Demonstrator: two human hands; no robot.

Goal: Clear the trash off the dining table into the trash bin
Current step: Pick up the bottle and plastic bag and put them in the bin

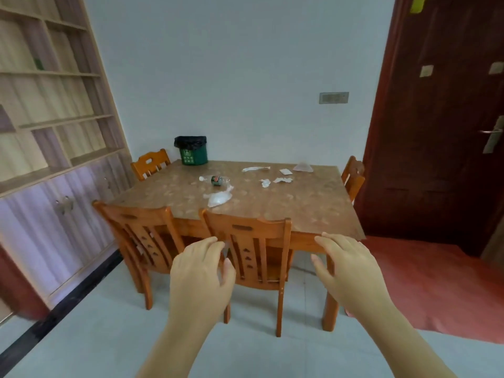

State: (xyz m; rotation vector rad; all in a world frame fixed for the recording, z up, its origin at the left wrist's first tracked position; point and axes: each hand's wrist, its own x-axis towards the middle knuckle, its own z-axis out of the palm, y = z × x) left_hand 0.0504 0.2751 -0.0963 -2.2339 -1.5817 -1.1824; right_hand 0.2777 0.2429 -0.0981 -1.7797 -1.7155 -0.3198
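A brown dining table [300, 208] carries scattered trash. An empty plastic bottle [215, 180] lies on its side, with a clear plastic wrapper [219, 198] just in front of it. Crumpled white paper scraps [275, 181] and a paper strip [255, 168] lie further right, beside a small card [285, 171] and a clear bag [302, 167]. A green trash bin [191, 150] with a black liner stands at the table's far left corner. My left hand [200, 271] and my right hand [346, 266] hover before the table, fingers relaxed, holding nothing.
Two wooden chairs [245, 249] stand pushed in at the near side, between me and the table. More chairs sit at the far left [150, 162] and the right side [353, 175]. A shelf unit fills the left wall; a dark red door [441, 118] is on the right.
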